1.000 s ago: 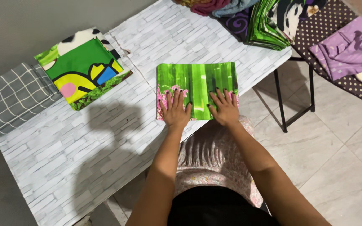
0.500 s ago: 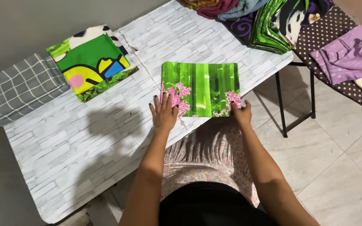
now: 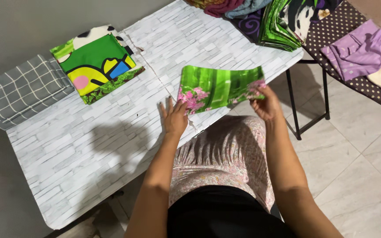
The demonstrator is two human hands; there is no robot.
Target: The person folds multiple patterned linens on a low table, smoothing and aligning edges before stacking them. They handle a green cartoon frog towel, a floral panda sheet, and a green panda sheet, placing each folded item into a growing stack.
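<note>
from the head view we see our right hand [image 3: 267, 103] pinching the near right corner of the folded green cloth [image 3: 219, 88] with pink blossoms, lifting that side clear of the white brick-pattern table [image 3: 89, 145]. our left hand [image 3: 173, 117] lies flat and spread, fingers touching the cloth's near left corner, gripping nothing. the cloth sits near the table's front edge, tilted, its left side low on the table.

we judge the risk to be the fold slipping open: only one corner is pinched, so the layers could fan apart or the cloth could slide off the near edge if the flat hand lets it go.

no packages, labels or signs show here. at the far left lies a grey checked folded cloth [image 3: 25, 90], and just beside it a bright cartoon-print folded cloth [image 3: 95, 64] in green, yellow and blue. at the table's far right corner sits a pile of mixed fabrics [image 3: 278, 20]. off to the right, a lilac cloth [image 3: 360, 48] rests on a dark dotted surface [image 3: 367, 83].
</note>
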